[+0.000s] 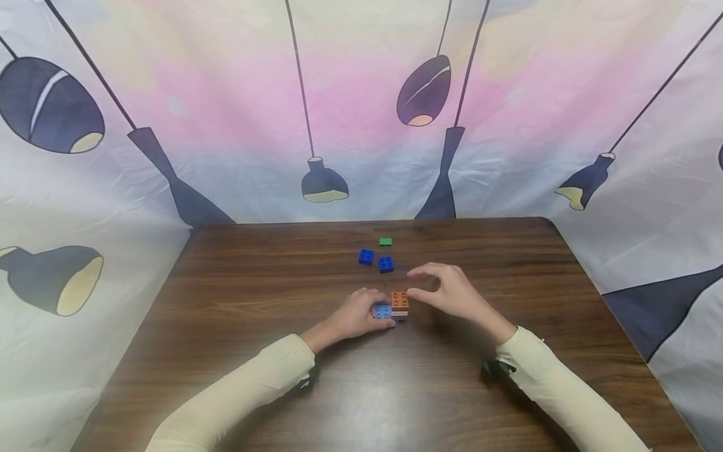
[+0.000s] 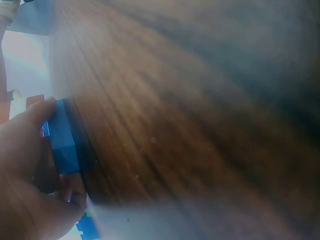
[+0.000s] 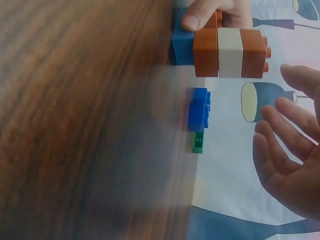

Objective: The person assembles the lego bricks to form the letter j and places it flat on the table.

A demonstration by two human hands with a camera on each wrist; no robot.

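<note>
A small structure of toy building bricks stands on the wooden table in front of the person. Its tower has an orange brick [image 1: 399,297] on top, a white brick [image 3: 230,52] below that and another orange brick [image 3: 205,52] under the white one, on a blue base brick [image 2: 63,135]. Beside the tower, lower down, lies a light blue brick [image 1: 382,311] with studs up. The left hand [image 1: 358,313] grips the structure from the left, thumb at its near side. Just right of the tower the right hand [image 1: 452,291] hovers, fingers apart and holding nothing.
Beyond the structure lie two dark blue bricks [image 1: 366,257] and a small green brick [image 1: 385,242]. The table [image 1: 254,270] reaches back to a printed cloth [image 1: 361,113] with lamp drawings, which hangs around it.
</note>
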